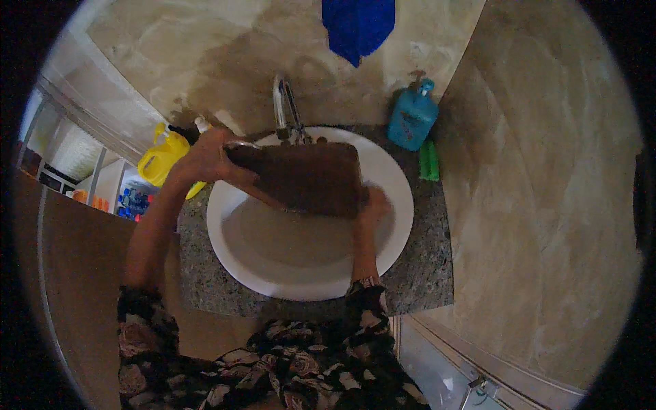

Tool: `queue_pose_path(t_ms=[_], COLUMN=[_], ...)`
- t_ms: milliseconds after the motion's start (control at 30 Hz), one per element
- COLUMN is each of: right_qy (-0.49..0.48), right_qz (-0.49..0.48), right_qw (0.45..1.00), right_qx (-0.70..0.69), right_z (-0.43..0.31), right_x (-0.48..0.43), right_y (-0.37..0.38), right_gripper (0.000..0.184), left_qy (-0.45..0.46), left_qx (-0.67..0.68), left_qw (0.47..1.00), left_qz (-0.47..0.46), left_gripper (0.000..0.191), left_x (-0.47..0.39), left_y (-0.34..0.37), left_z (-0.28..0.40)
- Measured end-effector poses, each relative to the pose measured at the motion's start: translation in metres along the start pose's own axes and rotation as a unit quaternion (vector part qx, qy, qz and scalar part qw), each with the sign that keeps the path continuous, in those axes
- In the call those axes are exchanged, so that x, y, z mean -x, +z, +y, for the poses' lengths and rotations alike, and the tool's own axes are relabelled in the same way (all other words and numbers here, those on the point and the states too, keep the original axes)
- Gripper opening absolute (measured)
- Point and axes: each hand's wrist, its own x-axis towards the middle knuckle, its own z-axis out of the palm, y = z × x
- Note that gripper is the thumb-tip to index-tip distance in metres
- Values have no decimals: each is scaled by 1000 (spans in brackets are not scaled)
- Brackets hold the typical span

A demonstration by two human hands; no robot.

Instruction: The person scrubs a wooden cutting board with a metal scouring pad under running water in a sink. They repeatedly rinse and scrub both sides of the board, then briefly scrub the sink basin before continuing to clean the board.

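A dark brown, flat, board-like object [312,177] is tilted over the white oval washbasin [277,289], below the chrome faucet [281,110]. My left hand [215,159] grips its left end, where a shiny curved edge shows beside the fingers. At its lower right edge my right hand [376,207] is closed on the rim, with the fingers partly hidden and blurred. The exact material of the board cannot be made out in the dim light. Cloudy greyish-brown water or a shaded bowl [292,238] shows beneath it; which one is unclear.
A speckled stone counter [428,256] surrounds the basin. On its right stand a teal pump bottle [414,118] and a green object [429,161]. A yellow jug [163,156] is at the left. A blue cloth [360,28] hangs on the wall. Another wall [528,179] rises close on the right.
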Motion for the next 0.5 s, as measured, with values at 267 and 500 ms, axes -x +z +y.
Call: queue_pose_path(t_ms=[267,500], right_qy=[-112,-72], right_qz=[-77,-34], right_qw=[988,992], right_qx=[69,95], right_z=[-117,-32], right_x=[-14,-3], right_y=[39,9], right_gripper=[30,22], left_qy=[14,-83], left_qx=[-77,-105], left_qw=[997,991], left_qz=[7,16], left_gripper=[42,50], left_x=[-9,4], left_y=[-6,-9], left_z=[-22,19])
